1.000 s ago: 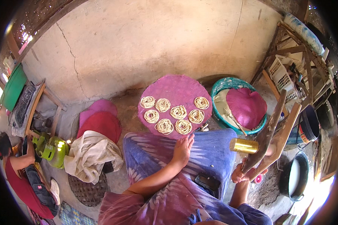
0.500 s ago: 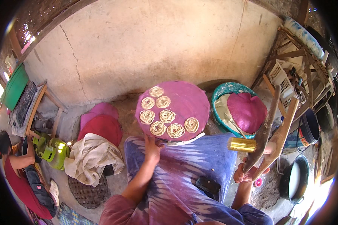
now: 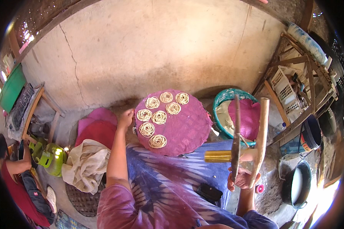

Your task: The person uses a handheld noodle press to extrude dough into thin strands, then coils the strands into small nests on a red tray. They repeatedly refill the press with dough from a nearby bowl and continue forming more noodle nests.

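A round tray (image 3: 191, 131) covered in purple-pink cloth lies in front of me, with several nests of pale dough strands (image 3: 159, 117) along its left and far side. My left hand (image 3: 125, 118) is at the tray's left rim, its fingers closed there; their tips are partly hidden. My right hand (image 3: 244, 178) grips the lower ends of a hand press (image 3: 259, 141) with two long wooden handles. A brass cylinder (image 3: 217, 156) sticks out from the press toward the left, over the blue patterned cloth on my lap (image 3: 160, 183).
A teal basin (image 3: 218, 101) with pale dough under pink cloth stands right of the tray. A black tub (image 3: 297, 183) of whitish liquid sits farther right. At left are crumpled cream cloth (image 3: 84, 164), green gas cylinders (image 3: 57, 158) and another person (image 3: 21, 187). A phone-like black object (image 3: 210, 192) rests on my lap.
The tray has turned clockwise, carrying the dough nests up along its left side. My left hand has moved from its near rim to its left rim. The press has swung left and more upright.
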`<state>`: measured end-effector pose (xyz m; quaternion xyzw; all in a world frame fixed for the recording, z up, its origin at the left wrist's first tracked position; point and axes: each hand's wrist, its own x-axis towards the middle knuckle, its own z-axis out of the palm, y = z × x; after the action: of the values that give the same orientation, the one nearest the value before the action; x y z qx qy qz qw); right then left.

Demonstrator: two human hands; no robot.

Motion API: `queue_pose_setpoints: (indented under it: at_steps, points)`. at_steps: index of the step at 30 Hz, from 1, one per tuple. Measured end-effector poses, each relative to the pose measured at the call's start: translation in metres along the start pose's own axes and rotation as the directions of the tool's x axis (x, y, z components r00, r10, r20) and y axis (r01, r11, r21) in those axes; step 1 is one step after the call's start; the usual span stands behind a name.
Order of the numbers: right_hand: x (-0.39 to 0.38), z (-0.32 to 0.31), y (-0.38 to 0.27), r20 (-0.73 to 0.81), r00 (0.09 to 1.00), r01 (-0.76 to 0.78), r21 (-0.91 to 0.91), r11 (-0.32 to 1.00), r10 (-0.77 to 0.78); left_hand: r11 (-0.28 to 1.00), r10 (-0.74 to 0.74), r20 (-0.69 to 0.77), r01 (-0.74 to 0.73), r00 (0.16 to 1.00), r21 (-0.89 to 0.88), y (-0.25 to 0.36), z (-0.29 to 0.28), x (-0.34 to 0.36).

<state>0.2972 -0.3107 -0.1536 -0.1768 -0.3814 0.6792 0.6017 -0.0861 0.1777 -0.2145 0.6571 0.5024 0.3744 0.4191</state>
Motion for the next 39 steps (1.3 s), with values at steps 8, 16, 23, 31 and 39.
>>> queue_pose_setpoints:
  at_steps: [8,16,23,31,39]
  points:
    - [0.065,0.0,0.005,0.213,0.904,-0.4,0.124,0.908,0.37,0.565,0.562,0.333,-0.058,0.757,-0.823,0.243,0.07,-0.11]
    - [0.155,0.027,-0.073,0.137,0.697,-0.669,-0.231,0.707,0.704,0.131,0.709,0.407,0.459,0.576,-0.879,0.294,0.073,-0.084]
    - [0.213,0.036,-0.095,-0.358,0.569,-0.802,-0.444,0.401,0.741,-0.298,0.502,0.153,0.336,0.851,-0.894,0.161,0.12,-0.037]
    - [0.234,0.061,-0.079,-0.442,0.601,-0.752,-0.595,0.284,0.665,-0.378,0.424,0.092,0.268,0.901,-0.886,0.134,0.096,-0.035]
    - [0.229,0.079,-0.109,-0.55,0.585,-0.755,-0.638,0.153,0.596,-0.446,0.384,0.078,0.259,0.92,-0.857,0.157,0.113,-0.042]
